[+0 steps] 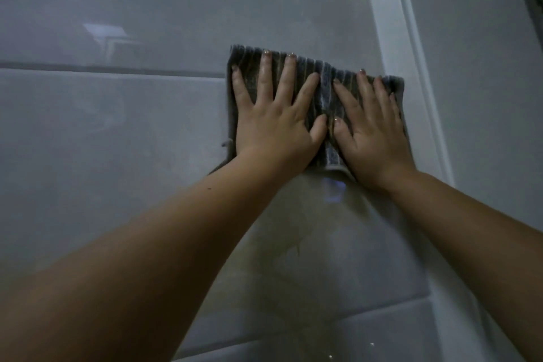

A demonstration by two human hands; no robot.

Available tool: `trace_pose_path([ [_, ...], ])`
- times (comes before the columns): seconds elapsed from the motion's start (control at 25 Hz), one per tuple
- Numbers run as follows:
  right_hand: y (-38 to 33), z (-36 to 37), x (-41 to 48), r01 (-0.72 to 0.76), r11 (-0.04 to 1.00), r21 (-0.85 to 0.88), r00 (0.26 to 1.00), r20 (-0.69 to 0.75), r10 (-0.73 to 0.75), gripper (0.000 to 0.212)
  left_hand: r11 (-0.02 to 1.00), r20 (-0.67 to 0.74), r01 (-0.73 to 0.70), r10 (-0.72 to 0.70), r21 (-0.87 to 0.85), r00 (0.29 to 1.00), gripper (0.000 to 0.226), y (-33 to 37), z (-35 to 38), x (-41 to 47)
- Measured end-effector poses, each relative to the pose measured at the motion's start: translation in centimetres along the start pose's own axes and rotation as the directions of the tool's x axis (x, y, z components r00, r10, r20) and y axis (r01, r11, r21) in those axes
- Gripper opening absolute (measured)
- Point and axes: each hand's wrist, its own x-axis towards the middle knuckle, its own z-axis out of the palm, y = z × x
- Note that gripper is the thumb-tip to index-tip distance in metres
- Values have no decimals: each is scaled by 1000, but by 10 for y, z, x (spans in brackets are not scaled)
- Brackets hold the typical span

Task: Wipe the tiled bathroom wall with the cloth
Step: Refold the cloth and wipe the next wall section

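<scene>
Two flat hands, left (271, 123) and right (371, 132), fingers spread, nothing clenched, press cloth (324, 88) on wall (117, 141) beside trim (411, 67); mid-wipe; next stroke likely needs even pressure.

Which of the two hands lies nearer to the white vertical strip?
The right hand, flat on the cloth at its edge beside the white strip; the left hand presses its far side.
</scene>
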Motion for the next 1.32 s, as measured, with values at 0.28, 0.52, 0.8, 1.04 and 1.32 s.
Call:
trace_pose_path([
  [0.28, -20, 10, -51, -76, 997, -10, 996, -36, 75, 66, 996, 1, -91, 91, -24, 996, 67, -3, 5, -42],
  [0.52, -78, 13, -67, -146, 989, 8, 989, -37, 146, 69, 993, 21, -118, 118, 0, 993, 67, -56, -5, -76],
  [0.8, -193, 24, -85, -32, 999, 20, 999, 4, 32, 66, 999, 33, -45, 44, 27, 999, 67, -168, -28, -141],
  [1.04, -303, 35, -97, 46, 998, 35, 999, -24, -45, 65, 998, 29, 12, -14, 63, 999, 67, -265, -46, -203],
  [1.32, -370, 48, -166, 231, 972, 40, 970, -90, -227, 64, 995, -50, 44, -40, 88, 998, 67, -302, -42, -301],
])
